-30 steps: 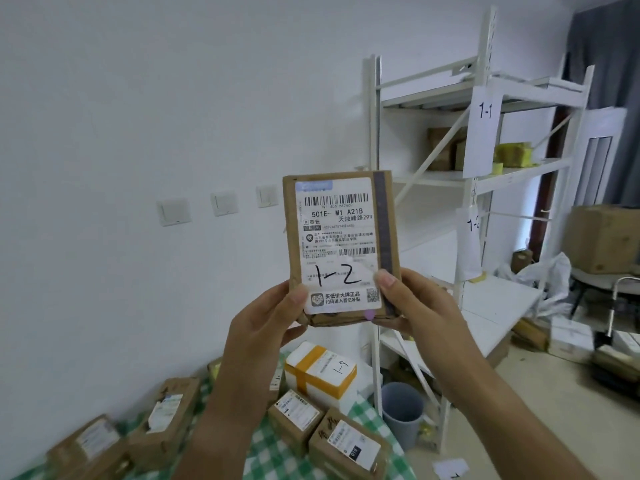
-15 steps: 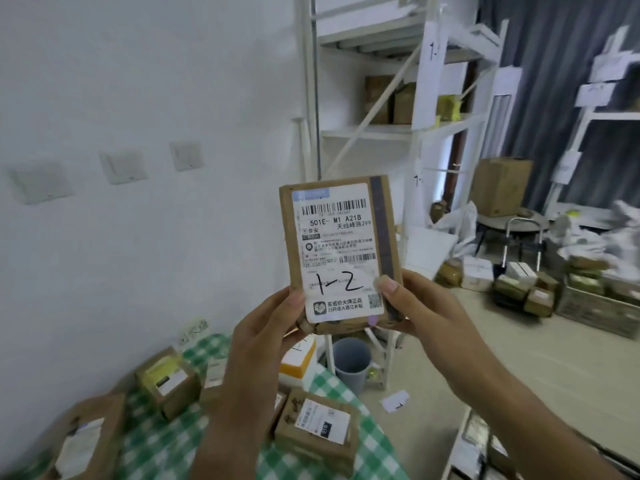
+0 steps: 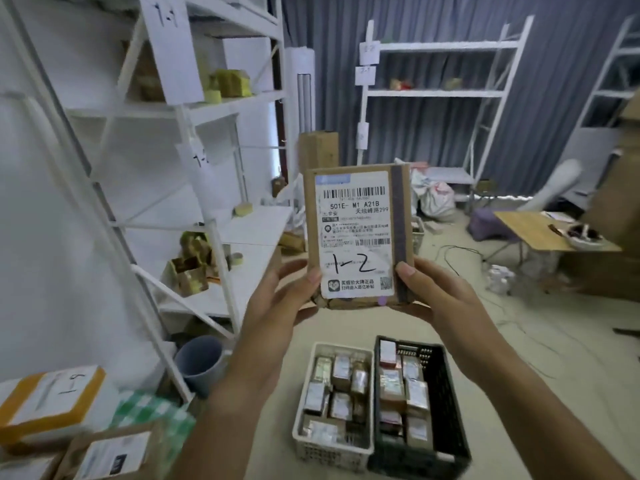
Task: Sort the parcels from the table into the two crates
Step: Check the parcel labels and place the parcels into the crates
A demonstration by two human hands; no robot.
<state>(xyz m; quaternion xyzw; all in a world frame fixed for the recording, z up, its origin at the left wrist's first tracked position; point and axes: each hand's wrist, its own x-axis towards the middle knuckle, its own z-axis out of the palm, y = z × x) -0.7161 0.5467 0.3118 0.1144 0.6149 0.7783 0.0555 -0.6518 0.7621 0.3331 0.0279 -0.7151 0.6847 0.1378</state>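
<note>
A small brown cardboard parcel (image 3: 358,233) with a white shipping label marked "1-2" is held upright in front of me. My left hand (image 3: 277,303) grips its lower left corner, thumb on the label. My right hand (image 3: 436,296) grips its lower right corner, thumb on the dark tape strip. On the floor below stand a white crate (image 3: 298,424) and a black crate (image 3: 446,393) side by side, each holding several parcels. More parcels lie on the green-checked table (image 3: 152,414) at lower left, among them a white and orange box (image 3: 48,400) and a brown one (image 3: 110,455).
A white metal shelving rack (image 3: 207,188) with paper tags stands close on the left, a grey bin (image 3: 201,362) at its foot. A second rack (image 3: 436,95) stands at the back before grey curtains. A wooden table (image 3: 533,230), bags and cables are on the right.
My view has swung right, away from the wall and table, bringing the two floor crates and the back rack into sight. Both hands keep the same grip on the parcel.
</note>
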